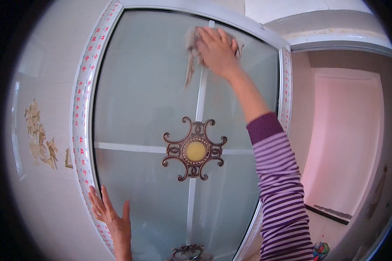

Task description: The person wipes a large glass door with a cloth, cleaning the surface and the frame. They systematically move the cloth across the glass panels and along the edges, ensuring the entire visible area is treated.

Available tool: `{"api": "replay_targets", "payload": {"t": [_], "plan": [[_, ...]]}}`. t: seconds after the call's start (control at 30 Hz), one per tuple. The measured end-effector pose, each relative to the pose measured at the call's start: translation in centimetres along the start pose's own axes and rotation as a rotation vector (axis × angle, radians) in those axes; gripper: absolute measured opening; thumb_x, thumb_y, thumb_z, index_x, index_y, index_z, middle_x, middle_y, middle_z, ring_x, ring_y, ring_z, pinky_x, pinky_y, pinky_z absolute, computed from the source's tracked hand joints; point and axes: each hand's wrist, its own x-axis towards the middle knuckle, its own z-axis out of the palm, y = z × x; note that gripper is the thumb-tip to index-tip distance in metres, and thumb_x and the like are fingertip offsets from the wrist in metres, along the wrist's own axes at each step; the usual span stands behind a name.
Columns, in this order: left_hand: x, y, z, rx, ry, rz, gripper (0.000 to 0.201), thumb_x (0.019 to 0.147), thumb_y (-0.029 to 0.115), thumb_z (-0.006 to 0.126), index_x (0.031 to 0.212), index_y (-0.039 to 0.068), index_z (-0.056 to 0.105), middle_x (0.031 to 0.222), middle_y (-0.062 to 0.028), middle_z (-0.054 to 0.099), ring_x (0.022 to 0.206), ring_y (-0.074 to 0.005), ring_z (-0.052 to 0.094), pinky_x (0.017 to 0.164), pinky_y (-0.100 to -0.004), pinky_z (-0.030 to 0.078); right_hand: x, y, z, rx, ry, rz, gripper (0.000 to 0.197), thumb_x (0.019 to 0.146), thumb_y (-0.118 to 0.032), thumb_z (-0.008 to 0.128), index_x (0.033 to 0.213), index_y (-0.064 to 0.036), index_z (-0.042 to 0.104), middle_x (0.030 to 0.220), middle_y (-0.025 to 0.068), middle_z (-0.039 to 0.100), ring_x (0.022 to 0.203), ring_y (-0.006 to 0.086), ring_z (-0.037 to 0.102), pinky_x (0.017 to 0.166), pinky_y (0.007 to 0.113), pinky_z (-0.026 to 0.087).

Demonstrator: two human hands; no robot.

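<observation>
A frosted glass door panel (148, 87) in a white frame fills the middle of the head view. My right hand (217, 50) presses a greyish cloth (190, 65) against the upper part of the glass, over a white vertical strip; one end of the cloth hangs down. Lower left, my left hand (113, 217) rests with spread fingers on the frame's left side (80, 130) and the edge of the glass. Between the hands sits a bronze scrolled ornament (195, 151) with a yellow round centre, where the white strips cross.
Protective film with red print covers the frame. A second bronze ornament (189, 252) shows at the bottom edge. To the left, a pale wall bears a gold floral decoration (41, 137). On the right is a doorway with a pinkish panel (342, 143); a colourful object (321, 250) lies low there.
</observation>
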Motion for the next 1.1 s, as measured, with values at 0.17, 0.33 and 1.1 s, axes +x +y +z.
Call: {"api": "replay_targets", "payload": {"t": [0.17, 0.33, 1.1], "plan": [[0.1, -0.3, -0.5, 0.007, 0.036, 0.03, 0.096, 0.07, 0.001, 0.078, 0.149, 0.021, 0.028, 0.158, -0.0109, 0.013, 0.145, -0.0332, 0.01, 0.115, -0.0565, 0.01, 1.2, 5.9, -0.2, 0.073, 0.014, 0.024, 0.049, 0.098, -0.042, 0.036, 0.143, -0.0231, 0.04, 0.151, 0.0009, 0.032, 0.139, 0.0299, 0.027, 0.109, 0.061, 0.016], [0.2, -0.4, -0.6, 0.002, 0.068, 0.037, 0.094, 0.069, -0.003, 0.076, 0.148, 0.021, 0.031, 0.157, -0.0092, 0.016, 0.145, -0.0322, 0.013, 0.116, -0.0527, 0.014, -4.6, 16.6, -0.3, -0.022, 0.093, 0.072, 0.05, 0.097, -0.042, 0.037, 0.143, -0.0218, 0.04, 0.15, 0.0029, 0.035, 0.139, 0.0302, 0.026, 0.11, 0.058, 0.017], [0.7, 2.6, 0.1, -0.057, 0.17, 0.226, 0.084, 0.073, 0.007, 0.076, 0.146, 0.016, 0.035, 0.155, -0.0136, 0.021, 0.144, -0.0324, 0.017, 0.116, -0.05, 0.018, -17.1, 1.2, -4.1, 0.094, -0.014, 0.022, 0.049, 0.092, -0.028, 0.05, 0.139, -0.0178, 0.045, 0.148, 0.0067, 0.036, 0.136, 0.0391, 0.025, 0.105, 0.067, 0.014]]}}
